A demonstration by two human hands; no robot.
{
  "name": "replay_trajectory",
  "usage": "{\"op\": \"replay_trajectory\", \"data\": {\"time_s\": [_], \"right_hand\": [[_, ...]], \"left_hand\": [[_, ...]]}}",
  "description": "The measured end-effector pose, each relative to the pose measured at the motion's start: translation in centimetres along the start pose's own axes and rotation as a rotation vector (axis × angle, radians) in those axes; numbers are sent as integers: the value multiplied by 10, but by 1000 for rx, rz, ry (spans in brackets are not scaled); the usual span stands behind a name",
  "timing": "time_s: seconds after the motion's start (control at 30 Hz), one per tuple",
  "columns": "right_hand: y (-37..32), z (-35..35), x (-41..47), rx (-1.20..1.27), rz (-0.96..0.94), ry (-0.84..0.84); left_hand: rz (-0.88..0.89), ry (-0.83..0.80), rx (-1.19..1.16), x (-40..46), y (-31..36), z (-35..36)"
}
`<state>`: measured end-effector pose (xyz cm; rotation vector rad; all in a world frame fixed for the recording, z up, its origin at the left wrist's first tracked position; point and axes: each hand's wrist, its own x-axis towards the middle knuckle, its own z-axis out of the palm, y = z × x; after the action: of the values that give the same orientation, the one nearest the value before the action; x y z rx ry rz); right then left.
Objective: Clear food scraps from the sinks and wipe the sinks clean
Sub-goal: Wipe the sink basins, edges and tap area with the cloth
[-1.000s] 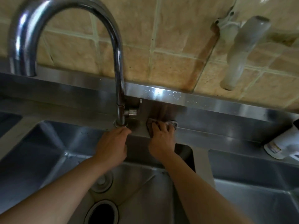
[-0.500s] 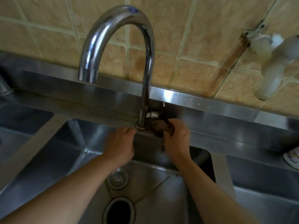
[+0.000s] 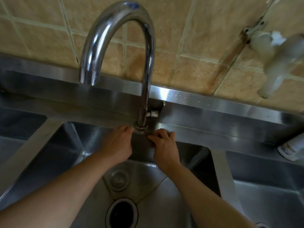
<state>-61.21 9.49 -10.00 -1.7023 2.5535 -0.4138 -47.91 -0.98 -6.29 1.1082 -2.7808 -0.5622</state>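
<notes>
Beige tiled wall point(image 3: 189, 38) behind, pale grout lines, rusty brown stains running down tiles near centre and right. Whitish wall tap point(image 3: 269, 63) mounted at right, blurred. Steel backsplash ledge point(image 3: 213, 102) along wall base, bright glint of light right of centre. White container point(image 3: 291, 148) lying at right edge.

No text, brand or number can be read; the label on the white bottle point(image 3: 291, 149) at the right edge is too blurred.
</notes>
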Motion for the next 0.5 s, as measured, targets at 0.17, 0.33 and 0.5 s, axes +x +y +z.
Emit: {"op": "replay_trajectory", "data": {"time_s": [0.17, 0.33, 0.5], "right_hand": [[11, -18, -1, 246, 191, 439], [28, -9, 37, 3, 170, -81], [38, 1, 35, -94, 124, -44]], "left_hand": [[37, 10, 6, 7, 19, 1], [36, -2, 27, 12, 25, 13], [54, -26, 103, 17, 39, 24]]}}
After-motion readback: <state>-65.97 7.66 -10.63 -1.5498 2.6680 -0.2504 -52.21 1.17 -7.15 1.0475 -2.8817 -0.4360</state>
